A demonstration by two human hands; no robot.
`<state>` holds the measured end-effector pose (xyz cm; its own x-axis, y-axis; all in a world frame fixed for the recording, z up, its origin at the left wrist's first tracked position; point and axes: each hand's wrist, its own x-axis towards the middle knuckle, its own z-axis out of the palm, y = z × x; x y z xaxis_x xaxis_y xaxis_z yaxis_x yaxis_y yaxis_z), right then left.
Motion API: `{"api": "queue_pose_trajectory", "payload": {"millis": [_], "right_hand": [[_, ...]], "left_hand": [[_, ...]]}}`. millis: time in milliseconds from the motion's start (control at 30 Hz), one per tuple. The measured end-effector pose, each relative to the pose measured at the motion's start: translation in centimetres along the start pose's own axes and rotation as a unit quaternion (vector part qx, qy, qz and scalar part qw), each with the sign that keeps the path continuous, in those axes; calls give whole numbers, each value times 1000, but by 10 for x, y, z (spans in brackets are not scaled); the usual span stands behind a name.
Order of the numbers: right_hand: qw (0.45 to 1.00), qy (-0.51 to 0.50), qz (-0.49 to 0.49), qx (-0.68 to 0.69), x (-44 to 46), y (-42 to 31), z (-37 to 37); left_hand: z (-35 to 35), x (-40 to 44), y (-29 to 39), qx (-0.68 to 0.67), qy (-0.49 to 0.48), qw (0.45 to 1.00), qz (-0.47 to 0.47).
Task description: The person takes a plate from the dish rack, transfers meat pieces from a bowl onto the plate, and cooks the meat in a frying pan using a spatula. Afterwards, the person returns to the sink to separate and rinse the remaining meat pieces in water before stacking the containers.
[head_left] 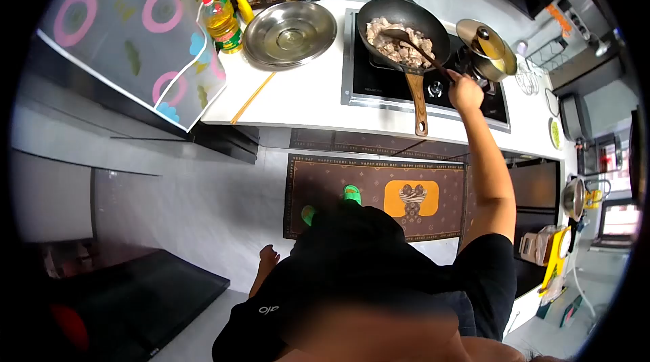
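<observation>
My right hand (467,94) is closed round the handle of a dark brown spatula (433,62). The spatula's head rests among pieces of pale, browned meat (386,25) inside a black wok (437,31). The wok sits on the left side of the black gas stove (379,88), its wooden handle (418,101) pointing towards me, untouched. My left hand (269,253) hangs low beside my body, away from the counter, its fingers loosely curled with nothing visible in them.
A lidded pot (497,67) occupies the stove's right side. On the white counter (298,101) are a steel basin (291,35), chopsticks (253,98) and oil bottles (222,22). Green chopped food on a plate (555,133) lies at the right. A patterned mat (338,220) covers the floor.
</observation>
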<state>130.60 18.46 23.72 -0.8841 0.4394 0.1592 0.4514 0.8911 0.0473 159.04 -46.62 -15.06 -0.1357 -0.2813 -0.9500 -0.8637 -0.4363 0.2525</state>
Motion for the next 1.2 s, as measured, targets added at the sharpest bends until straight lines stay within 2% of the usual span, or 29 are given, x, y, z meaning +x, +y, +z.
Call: {"api": "queue_pose_trajectory", "payload": {"millis": [100, 167, 200, 267, 300, 367, 400, 500, 533, 567, 633, 700, 833, 867, 933, 1000, 1100, 1167, 1200], "right_hand": [[998, -16, 20, 60, -10, 1, 32], [964, 4, 14, 264, -1, 11, 63], [929, -29, -15, 369, -7, 5, 41], [902, -48, 18, 429, -16, 13, 48], [850, -146, 93, 497, -32, 14, 21], [748, -165, 114, 633, -50, 35, 37], [741, -143, 112, 646, -65, 53, 32], [742, -119, 104, 651, -119, 126, 23], [766, -120, 96, 625, -138, 163, 37], [790, -120, 91, 595, -158, 204, 57], [861, -41, 167, 479, -215, 268, 93], [835, 0, 249, 491, -277, 334, 134], [737, -23, 460, 495, -377, 425, 133], [713, -24, 484, 506, -390, 444, 125], [681, -1, 518, 519, -407, 481, 123], [667, 31, 534, 518, -411, 518, 127], [640, 90, 548, 530, -405, 573, 137], [614, 98, 574, 533, -394, 609, 133], [619, 140, 559, 534, -394, 628, 141]], "left_hand": [[6, 12, 28, 42, -25, 999, 17], [10, 20, 52, 81, -43, 995, 40], [12, 25, 66, 104, -56, 991, 55], [19, 29, 96, 139, -81, 984, 81], [25, 27, 110, 143, -82, 983, 85], [50, 6, 124, 106, -60, 990, 70], [59, -3, 132, 78, -45, 994, 67], [89, 9, 123, 102, -98, 989, 36], [116, -20, 107, 142, -47, 985, 87], [144, -28, 86, 158, -44, 983, 80], [176, -8, 49, 193, -32, 978, 66], [243, -26, 11, 266, -45, 959, 84], [417, -97, -63, 414, -130, 886, 162], [462, -118, -82, 444, -154, 862, 188], [543, -180, -118, 500, -199, 810, 234], [614, -231, -150, 516, -238, 785, 247], [705, -289, -203, 487, -314, 789, 205], [759, -348, -254, 495, -380, 758, 191], [786, -374, -280, 500, -413, 739, 183]]}}
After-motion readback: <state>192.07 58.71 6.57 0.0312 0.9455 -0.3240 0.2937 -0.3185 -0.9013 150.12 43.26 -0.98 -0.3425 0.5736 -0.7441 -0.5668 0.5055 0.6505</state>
